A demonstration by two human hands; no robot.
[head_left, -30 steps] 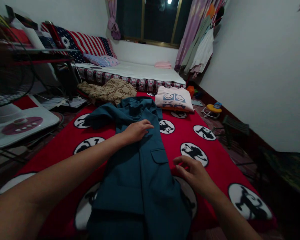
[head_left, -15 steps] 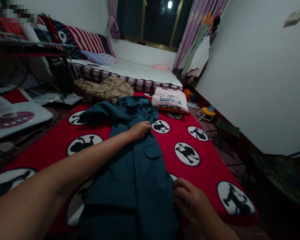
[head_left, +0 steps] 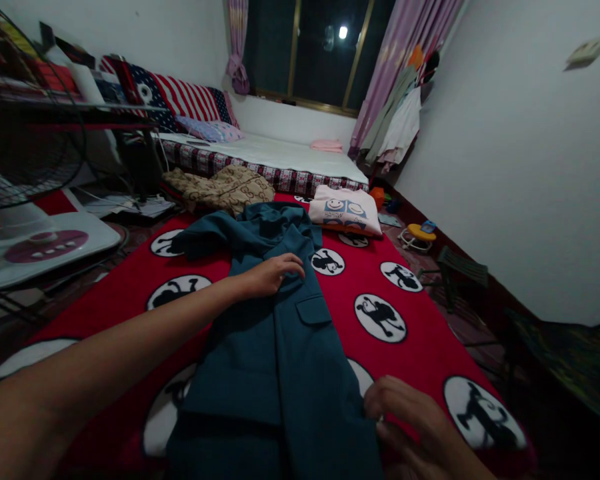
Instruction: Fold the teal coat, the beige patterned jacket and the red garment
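A dark teal coat (head_left: 305,360) lies lengthwise on the red blanket, a sleeve stretched out to the left and a flap pocket on its right half. My left hand (head_left: 271,275) is over the coat's upper part, its fingers loosely bent and apart, holding nothing that I can see. Beside the coat's lower right edge is my right hand (head_left: 410,415), somewhat blurred, with fingers and thumb loosely apart. Whether its fingertips still touch the edge is hard to make out.
The red blanket (head_left: 340,307) has round monkey prints. A folded pink shirt (head_left: 345,208) and a brown patterned garment (head_left: 225,187) lie at its far end. A fan (head_left: 45,233) stands left, a bed (head_left: 275,150) behind, small stools (head_left: 420,233) right.
Both hands have loosened from the coat. The left fingers have lifted and spread, and the right hand has shifted slightly outward and down. The whole view has tilted a little upward.
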